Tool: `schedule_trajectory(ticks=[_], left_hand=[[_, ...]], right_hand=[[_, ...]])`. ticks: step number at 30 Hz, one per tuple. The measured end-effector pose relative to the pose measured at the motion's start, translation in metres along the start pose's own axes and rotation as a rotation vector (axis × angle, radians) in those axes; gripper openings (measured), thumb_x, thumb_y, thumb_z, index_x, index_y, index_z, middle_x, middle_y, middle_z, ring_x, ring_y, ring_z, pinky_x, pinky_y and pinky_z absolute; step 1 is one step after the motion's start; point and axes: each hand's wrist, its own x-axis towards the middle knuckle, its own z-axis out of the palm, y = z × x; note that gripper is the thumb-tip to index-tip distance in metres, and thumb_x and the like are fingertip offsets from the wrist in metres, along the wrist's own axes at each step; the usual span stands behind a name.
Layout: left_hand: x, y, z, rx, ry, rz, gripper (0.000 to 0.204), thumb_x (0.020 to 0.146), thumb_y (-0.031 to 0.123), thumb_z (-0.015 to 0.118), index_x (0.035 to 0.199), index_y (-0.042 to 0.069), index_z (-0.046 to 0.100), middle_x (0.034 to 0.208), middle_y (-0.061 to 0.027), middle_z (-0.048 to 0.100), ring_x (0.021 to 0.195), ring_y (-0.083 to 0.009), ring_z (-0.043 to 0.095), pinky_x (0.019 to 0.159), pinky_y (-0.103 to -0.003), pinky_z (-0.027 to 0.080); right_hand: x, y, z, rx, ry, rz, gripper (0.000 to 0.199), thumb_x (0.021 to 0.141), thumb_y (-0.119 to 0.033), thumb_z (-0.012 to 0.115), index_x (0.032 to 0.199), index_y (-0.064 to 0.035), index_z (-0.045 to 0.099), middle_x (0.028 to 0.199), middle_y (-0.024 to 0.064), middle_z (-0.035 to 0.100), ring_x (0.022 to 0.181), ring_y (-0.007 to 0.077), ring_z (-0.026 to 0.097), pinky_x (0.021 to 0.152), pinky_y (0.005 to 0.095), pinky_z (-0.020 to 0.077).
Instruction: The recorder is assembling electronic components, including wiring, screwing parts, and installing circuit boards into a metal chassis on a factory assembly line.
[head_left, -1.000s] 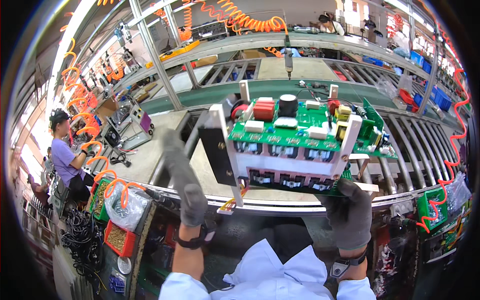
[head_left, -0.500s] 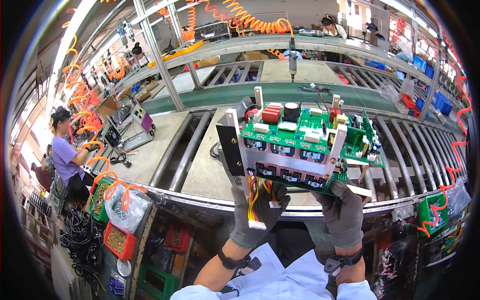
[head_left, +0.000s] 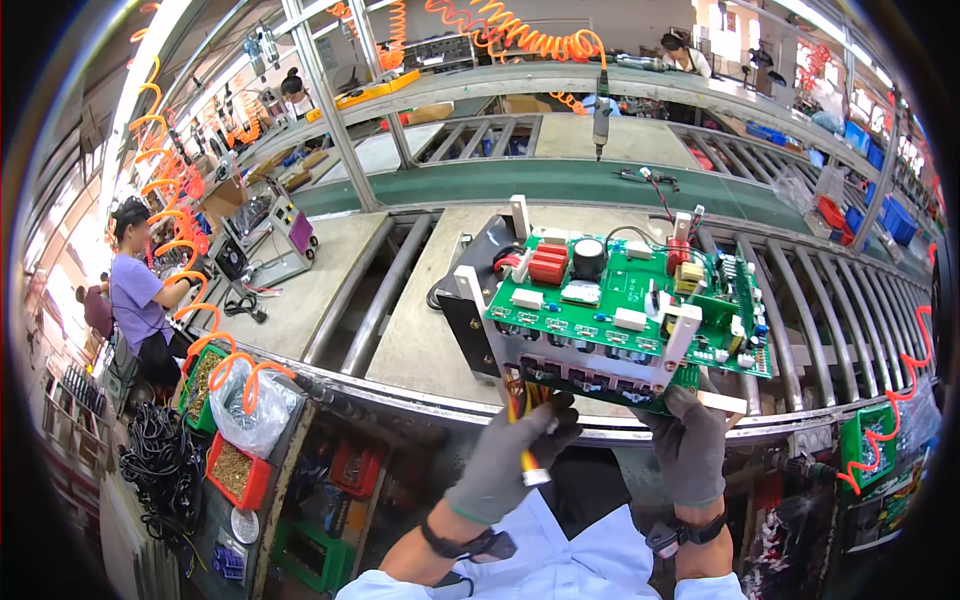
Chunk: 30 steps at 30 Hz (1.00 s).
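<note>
In front of me is an electronic assembly, with a green circuit board (head_left: 600, 290) on top, a dark side panel (head_left: 470, 325) at the left and pale posts at its corners. It tilts so its top faces me. My left hand (head_left: 510, 450), in a grey glove, closes its fingers round a bundle of red, yellow and black wires (head_left: 518, 405) below the front left corner. A white connector (head_left: 536, 476) hangs from the bundle. My gloved right hand (head_left: 690, 440) grips the assembly's lower front right corner; its fingertips are partly hidden under the edge.
Beneath the assembly lies a pale board (head_left: 420, 345) on a roller conveyor (head_left: 800, 310), with a green belt (head_left: 430, 185) beyond. An electric screwdriver (head_left: 601, 125) hangs from an orange coil. Red (head_left: 238, 474) and green (head_left: 868, 448) parts bins flank me. A co-worker (head_left: 140, 285) stands at left.
The assembly has tipped so more of its top board and less of its front shows. My left fingers have moved onto the wires, and the connector has swung right.
</note>
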Motion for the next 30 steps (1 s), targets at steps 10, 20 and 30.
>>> schedule_trajectory(ticks=[10,20,30], left_hand=[[0.015,0.028,-0.002,-0.065,-0.161,-0.096,0.088,0.096,0.078,0.05,0.154,0.013,0.045,0.147,-0.0132,0.055,0.138,-0.0341,0.054,0.119,-0.063,0.037],[0.009,0.026,0.0,-0.875,-0.09,-0.013,0.076,0.1,0.069,0.05,0.155,0.016,0.047,0.157,-0.0075,0.052,0.142,-0.0293,0.048,0.122,-0.059,0.026],[-0.002,0.041,-0.013,-0.012,0.014,0.41,0.074,0.1,0.06,0.056,0.155,0.013,0.042,0.153,-0.0109,0.053,0.133,-0.03,0.057,0.113,-0.054,0.044]], right_hand=[[-0.006,0.013,-0.026,-0.418,-0.029,-0.14,0.039,0.093,0.008,0.064,0.131,-0.0001,0.057,0.121,0.0085,0.067,0.107,0.0208,0.07,0.094,0.0387,0.0614],[0.01,-0.004,0.012,-0.71,-0.346,-0.355,0.028,0.104,-0.013,0.058,0.127,0.0015,0.063,0.114,0.0147,0.068,0.103,0.0226,0.067,0.093,0.0387,0.0545],[0.029,0.002,0.037,-0.624,-0.464,-0.349,0.033,0.103,-0.021,0.06,0.13,-0.0006,0.062,0.109,0.0159,0.066,0.092,0.0247,0.063,0.084,0.0395,0.0529]])
